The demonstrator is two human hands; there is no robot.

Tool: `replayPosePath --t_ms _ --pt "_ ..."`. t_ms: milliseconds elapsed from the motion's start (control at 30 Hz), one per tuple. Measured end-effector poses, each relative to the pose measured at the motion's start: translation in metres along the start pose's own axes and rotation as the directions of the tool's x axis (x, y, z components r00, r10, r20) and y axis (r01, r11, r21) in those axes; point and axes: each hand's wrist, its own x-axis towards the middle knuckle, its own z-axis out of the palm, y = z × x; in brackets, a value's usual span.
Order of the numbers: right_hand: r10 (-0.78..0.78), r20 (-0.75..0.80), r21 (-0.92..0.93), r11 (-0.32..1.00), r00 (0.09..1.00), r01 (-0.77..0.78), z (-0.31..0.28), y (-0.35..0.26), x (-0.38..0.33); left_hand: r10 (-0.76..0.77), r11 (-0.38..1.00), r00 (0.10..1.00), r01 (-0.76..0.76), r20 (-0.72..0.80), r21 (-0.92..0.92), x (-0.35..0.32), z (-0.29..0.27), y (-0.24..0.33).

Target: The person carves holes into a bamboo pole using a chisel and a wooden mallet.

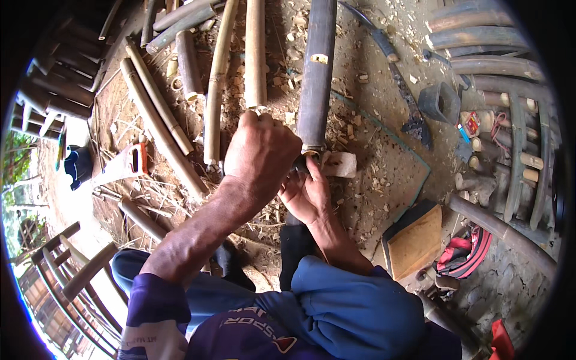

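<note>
A thick dark bamboo pole [318, 90] with a small cut hole in its side runs away from me, its near end beside my hands. My left hand [262, 147] is closed in a fist, knuckles up, left of that end. Whatever it grips is hidden under it. My right hand [307, 191] is turned palm up just below, with its fingers curled and its thumb against the pole's end. Something dark shows between the two hands, too covered to name. A paler bamboo pole [256, 54] ends just beyond my left fist.
Wood chips litter the ground. Bamboo lengths [157, 123] and a handsaw [123, 165] lie at left. A long dark blade [402, 90], a grey container [439, 102] and stacked bamboo [480, 37] are at right. Nearer stand a wooden board [415, 241] and a red-and-black bag [465, 252].
</note>
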Motion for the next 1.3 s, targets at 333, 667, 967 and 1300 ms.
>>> replayPosePath --t_ms 333,667,967,1300 --pt "-0.126 -0.241 -0.801 0.586 0.962 -0.123 0.025 0.004 -0.001 -0.318 0.444 0.787 0.617 0.529 -0.65 -0.084 0.078 -0.005" --pt "-0.051 0.008 -0.142 0.988 0.999 0.052 0.008 -0.007 -0.012 0.02 0.999 0.994 -0.015 0.107 -0.052 0.007 -0.048 0.029" --pt "-0.12 -0.098 -0.733 0.68 0.988 0.009 -0.033 0.005 -0.07 0.661 0.652 0.678 -0.307 0.321 -0.694 -0.078 0.007 0.033" --pt "-0.238 0.132 -0.493 -0.858 0.962 -0.145 -0.009 -0.115 -0.086 0.459 0.576 0.881 -0.394 -0.116 -0.716 0.039 0.032 0.136"
